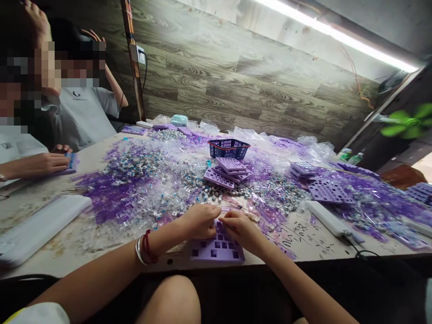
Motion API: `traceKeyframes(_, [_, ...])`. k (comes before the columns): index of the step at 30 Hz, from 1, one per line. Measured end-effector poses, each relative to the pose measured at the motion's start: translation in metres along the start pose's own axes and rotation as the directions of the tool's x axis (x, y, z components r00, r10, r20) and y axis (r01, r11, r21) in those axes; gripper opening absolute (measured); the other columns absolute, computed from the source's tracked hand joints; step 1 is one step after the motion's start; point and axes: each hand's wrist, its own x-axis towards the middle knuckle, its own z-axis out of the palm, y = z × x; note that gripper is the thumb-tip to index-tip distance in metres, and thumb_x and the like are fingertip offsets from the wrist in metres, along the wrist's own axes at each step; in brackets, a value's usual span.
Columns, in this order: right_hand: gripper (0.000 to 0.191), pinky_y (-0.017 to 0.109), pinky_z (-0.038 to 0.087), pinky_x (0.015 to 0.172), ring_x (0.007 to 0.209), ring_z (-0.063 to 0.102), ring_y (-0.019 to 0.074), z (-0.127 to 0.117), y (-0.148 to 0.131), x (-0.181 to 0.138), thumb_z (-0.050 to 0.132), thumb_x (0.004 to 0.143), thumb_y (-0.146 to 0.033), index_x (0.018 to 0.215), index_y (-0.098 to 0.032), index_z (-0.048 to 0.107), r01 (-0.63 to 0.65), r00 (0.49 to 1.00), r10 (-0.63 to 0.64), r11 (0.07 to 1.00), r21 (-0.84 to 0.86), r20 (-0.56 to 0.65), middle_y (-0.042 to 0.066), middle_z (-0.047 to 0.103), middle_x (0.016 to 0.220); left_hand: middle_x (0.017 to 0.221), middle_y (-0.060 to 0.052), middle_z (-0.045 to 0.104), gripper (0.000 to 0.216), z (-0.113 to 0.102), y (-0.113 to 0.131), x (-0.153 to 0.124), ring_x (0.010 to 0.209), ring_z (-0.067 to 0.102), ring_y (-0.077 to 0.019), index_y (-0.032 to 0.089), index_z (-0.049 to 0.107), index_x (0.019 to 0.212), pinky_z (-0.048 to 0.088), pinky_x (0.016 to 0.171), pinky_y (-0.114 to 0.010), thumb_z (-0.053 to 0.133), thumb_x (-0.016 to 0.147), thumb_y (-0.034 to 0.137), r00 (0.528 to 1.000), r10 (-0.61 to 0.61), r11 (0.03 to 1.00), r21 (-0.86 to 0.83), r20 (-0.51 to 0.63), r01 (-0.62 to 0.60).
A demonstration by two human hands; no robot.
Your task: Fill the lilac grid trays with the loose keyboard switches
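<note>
My left hand [199, 221] and my right hand [241, 230] are together at the near table edge, both curled over the far end of a purple plate [218, 250] with square holes. The fingers of each hand are pinched closed; what they hold is too small to make out. My left wrist carries a silver bangle and a red cord. Just beyond the hands lies a big heap of small key switches [158, 173] and clear purple pieces.
A stack of purple plates [227, 171] and a dark blue basket [228, 148] stand mid-table. White flat boards lie at left [37, 227] and right [329, 218]. Two other people sit at the far left, one with hands [50, 162] on a plate. A green fan [405, 123] is at right.
</note>
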Motion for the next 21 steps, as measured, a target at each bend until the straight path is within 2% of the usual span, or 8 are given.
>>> traceKeyframes(4, [0.024,0.03,0.049,0.079,0.087,0.061,0.0182,0.0,0.002,-0.006,0.049,0.088,-0.01,0.105,-0.018,0.065,-0.024,0.998,0.024,1.0,-0.007,-0.055,0.009,0.065,0.096,0.092,-0.008,0.064,0.013,0.002,0.002,0.001,0.084,0.061,-0.0227,0.017,0.052,0.087,0.049,0.073,-0.03,0.054,0.074,0.015,1.0,0.009,0.998,-0.064,-0.022,-0.011])
traceKeyframes(8, [0.014,0.033,0.049,0.078,0.086,0.061,0.0207,-0.008,0.003,-0.01,0.053,0.084,-0.007,0.091,-0.016,0.062,-0.123,0.991,0.12,0.99,-0.061,-0.05,0.008,0.067,0.09,0.095,-0.008,0.063,0.008,0.007,0.004,0.002,0.087,0.06,-0.0223,0.017,0.053,0.089,0.049,0.077,-0.031,0.054,0.08,0.017,0.999,0.041,0.993,-0.113,-0.028,-0.044])
traceKeyframes(11, [0.017,0.031,0.049,0.077,0.085,0.061,0.0191,-0.01,0.003,-0.01,0.051,0.084,-0.005,0.088,-0.016,0.063,-0.099,0.995,0.098,0.994,-0.05,-0.027,0.007,0.066,0.091,0.094,-0.008,0.063,0.006,0.01,0.003,0.003,0.087,0.06,-0.0223,0.017,0.053,0.088,0.048,0.079,-0.032,0.053,0.082,0.017,0.998,0.055,0.991,-0.117,-0.013,-0.056])
traceKeyframes(16, [0.025,0.031,0.049,0.081,0.088,0.064,0.0187,-0.002,0.007,-0.006,0.054,0.08,-0.001,0.092,-0.018,0.068,-0.049,0.994,0.058,0.995,0.09,-0.09,0.006,0.069,0.093,0.094,-0.007,0.063,0.011,0.012,0.001,0.005,0.089,0.059,-0.0209,0.016,0.054,0.093,0.048,0.081,-0.031,0.051,0.083,0.014,0.996,0.086,0.988,-0.127,-0.015,-0.087])
traceKeyframes(21, [0.023,0.032,0.052,0.081,0.086,0.067,0.0194,0.006,0.011,-0.007,0.059,0.078,-0.007,0.093,-0.02,0.071,-0.104,0.972,0.154,0.96,0.259,-0.179,0.005,0.073,0.093,0.094,-0.008,0.063,0.014,0.01,0.003,0.004,0.089,0.058,-0.0212,0.016,0.054,0.095,0.048,0.08,-0.031,0.05,0.082,0.013,0.996,0.093,0.988,-0.121,-0.017,-0.094])
